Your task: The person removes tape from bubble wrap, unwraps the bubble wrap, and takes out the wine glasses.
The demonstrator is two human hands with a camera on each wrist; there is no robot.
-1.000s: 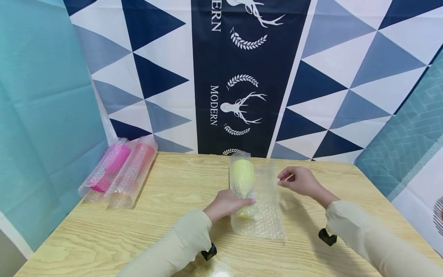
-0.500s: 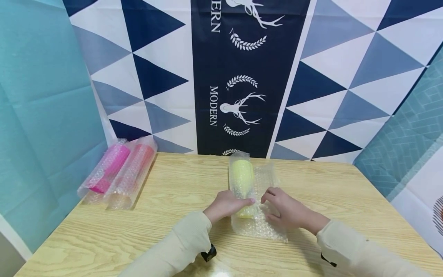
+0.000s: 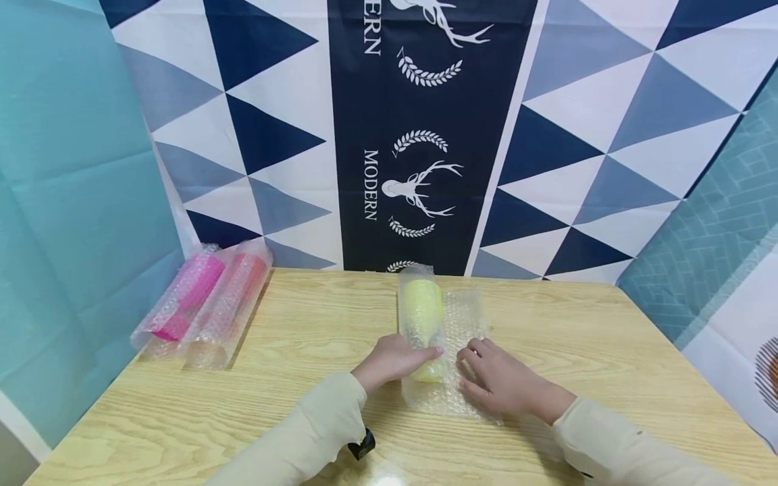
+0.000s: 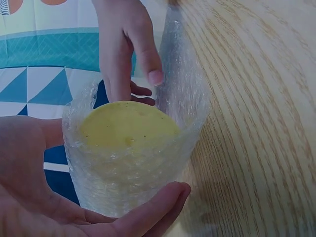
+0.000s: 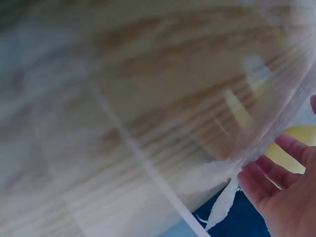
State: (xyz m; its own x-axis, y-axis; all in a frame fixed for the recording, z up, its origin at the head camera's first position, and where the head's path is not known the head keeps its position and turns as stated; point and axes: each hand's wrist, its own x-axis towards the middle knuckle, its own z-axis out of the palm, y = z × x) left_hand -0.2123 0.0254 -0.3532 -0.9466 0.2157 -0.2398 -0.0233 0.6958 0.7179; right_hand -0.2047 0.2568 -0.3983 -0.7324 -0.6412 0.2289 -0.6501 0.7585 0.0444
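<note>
A yellow goblet-shaped piece (image 3: 423, 307) lies on the table, part-rolled in clear bubble wrap (image 3: 464, 317). Its flat round yellow end (image 4: 128, 123) faces the left wrist camera. My left hand (image 3: 394, 359) grips the wrapped roll near that end, thumb across the top and fingers on its far side. A loose flap of the wrap spreads to the right. My right hand (image 3: 501, 378) rests on this flap with loosely bent fingers, thumb apart from them. In the right wrist view its fingertips (image 5: 264, 173) touch the sheet beside the yellow piece.
Two wrapped rolls lie side by side at the table's far left: one holds a pink piece (image 3: 191, 293), the other a coral-red piece (image 3: 243, 280). Patterned cloth (image 3: 401, 135) hangs behind the wooden table (image 3: 316, 317), with teal cloth (image 3: 79, 202) at the left.
My right hand has come from beyond the flap's right edge, leftward and down onto the flap. My left hand keeps its grip on the roll.
</note>
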